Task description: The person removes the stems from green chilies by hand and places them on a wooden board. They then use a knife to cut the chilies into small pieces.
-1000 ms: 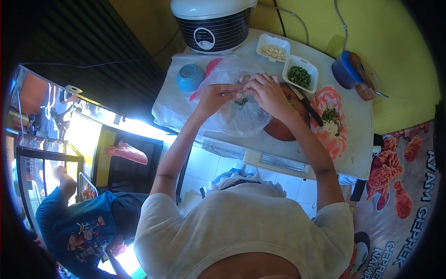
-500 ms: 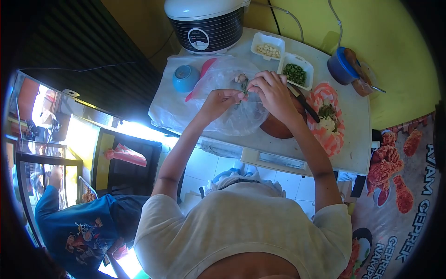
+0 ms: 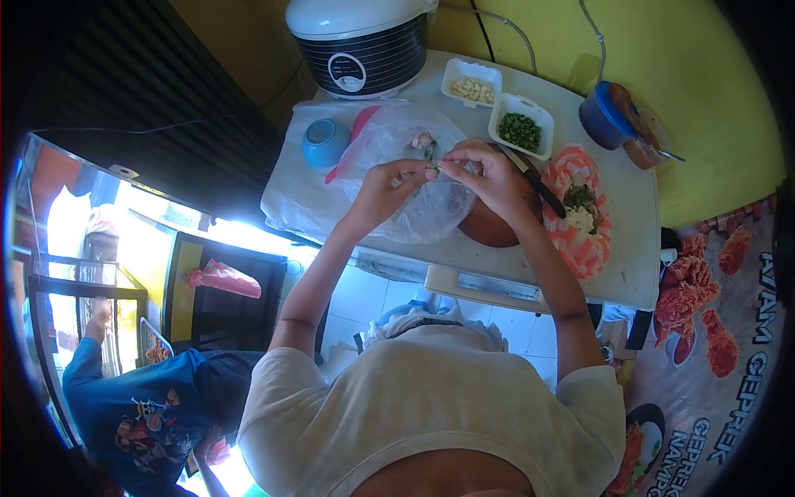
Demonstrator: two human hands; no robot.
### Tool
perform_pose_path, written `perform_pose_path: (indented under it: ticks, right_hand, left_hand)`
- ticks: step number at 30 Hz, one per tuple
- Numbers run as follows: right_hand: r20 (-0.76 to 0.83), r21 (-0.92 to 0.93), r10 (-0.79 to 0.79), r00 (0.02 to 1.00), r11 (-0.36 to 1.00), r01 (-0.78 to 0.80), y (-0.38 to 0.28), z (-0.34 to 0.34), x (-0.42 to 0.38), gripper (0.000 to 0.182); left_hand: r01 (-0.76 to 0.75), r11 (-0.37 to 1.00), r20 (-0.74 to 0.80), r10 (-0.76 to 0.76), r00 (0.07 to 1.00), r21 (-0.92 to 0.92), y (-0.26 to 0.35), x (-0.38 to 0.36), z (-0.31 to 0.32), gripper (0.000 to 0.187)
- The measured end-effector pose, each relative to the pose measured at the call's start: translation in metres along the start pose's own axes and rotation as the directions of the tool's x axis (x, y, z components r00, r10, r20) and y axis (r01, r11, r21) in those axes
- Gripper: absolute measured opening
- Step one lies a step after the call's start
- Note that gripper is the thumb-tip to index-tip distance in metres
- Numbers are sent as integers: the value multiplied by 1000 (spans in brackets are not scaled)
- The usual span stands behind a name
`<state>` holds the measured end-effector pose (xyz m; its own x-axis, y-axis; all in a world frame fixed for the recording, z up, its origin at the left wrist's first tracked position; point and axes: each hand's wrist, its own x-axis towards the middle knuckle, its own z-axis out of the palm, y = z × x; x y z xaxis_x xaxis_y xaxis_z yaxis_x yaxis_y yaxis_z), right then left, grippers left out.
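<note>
My left hand and my right hand meet fingertip to fingertip above a clear plastic bag. Both pinch a small green piece, too small to name exactly. Just beyond the fingers, what looks like a garlic bulb lies on the bag. Under my right forearm is a round brown cutting board, partly hidden. A knife with a black handle rests across it. Right of the board, a pink-and-white striped bag holds pale and green scraps.
Foam trays hold pale cloves and chopped greens. A rice cooker and blue bowl stand at left. A blue-lidded tub sits by the wall. Another person in a blue shirt is at lower left.
My right hand has come down and left, its fingers lower and closer to my left fingertips. The view has shifted slightly. The person in blue has barely moved.
</note>
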<state>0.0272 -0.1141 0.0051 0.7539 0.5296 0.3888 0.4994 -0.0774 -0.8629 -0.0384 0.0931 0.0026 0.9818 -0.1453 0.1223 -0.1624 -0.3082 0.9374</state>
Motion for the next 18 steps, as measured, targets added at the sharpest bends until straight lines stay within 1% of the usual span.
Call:
perform_pose_path:
  ticks: [3, 4, 5, 6, 7, 8, 9, 10, 11, 13, 15, 16, 17, 18]
  right_hand:
    - [-42, 34, -34, 999, 999, 35, -2, 2, 0, 15]
    - [-123, -74, -132, 984, 990, 123, -6, 4, -1, 16]
    - [-192, -188, -235, 953, 962, 199, -9, 7, -3, 17]
    - [-191, -187, -235, 953, 962, 200, -9, 9, -6, 17]
    - [-208, -283, -304, 930, 929, 240, -9, 10, -9, 18]
    - [-218, -378, -373, 902, 884, 274, -8, 11, -10, 19]
    - [-218, -379, -374, 902, 884, 275, -7, 12, -10, 19]
    - [-244, -332, -355, 903, 905, 266, -5, 12, -10, 19]
    - [-268, -285, -334, 903, 923, 257, -5, 12, -10, 18]
    - [-272, -280, -341, 900, 923, 265, -4, 9, -8, 18]
    - [-277, -278, -349, 895, 921, 273, -3, 3, -6, 18]
    - [-229, -250, -309, 923, 935, 251, -4, 0, -6, 18]
    - [-181, -222, -268, 946, 949, 226, -4, -1, -7, 18]
    - [-183, -222, -266, 946, 949, 224, -2, -2, -7, 18]
  left_hand:
    - [34, 999, -15, -34, 999, -1, 1, 0, 2, 27]
    - [33, 999, -16, -33, 999, 0, -2, 1, 4, 27]
    - [12, 991, -21, -15, 1000, -131, -8, 1, 7, 28]
    - [-8, 966, -28, 1, 1000, -260, -9, 2, 10, 29]
    - [-7, 965, -29, 0, 1000, -261, -9, 1, 12, 29]
    - [11, 946, -18, -18, 1000, -325, -8, 1, 14, 29]
    - [29, 921, -5, -34, 999, -387, -7, 1, 15, 29]
    - [30, 921, -4, -34, 999, -387, -9, 2, 15, 29]
    - [2, 924, -35, -16, 999, -382, -12, 3, 16, 29]
    - [-27, 927, -68, 2, 998, -375, -13, 3, 15, 29]
    - [24, 988, -142, -47, 989, -156, -8, 1, 14, 25]
    - [25, 987, -140, -47, 989, -157, -3, -1, 15, 25]
    - [-6, 1000, -161, 8, 987, 11, 3, -3, 15, 23]
    - [-35, 983, -171, 66, 983, 180, 9, -5, 15, 21]
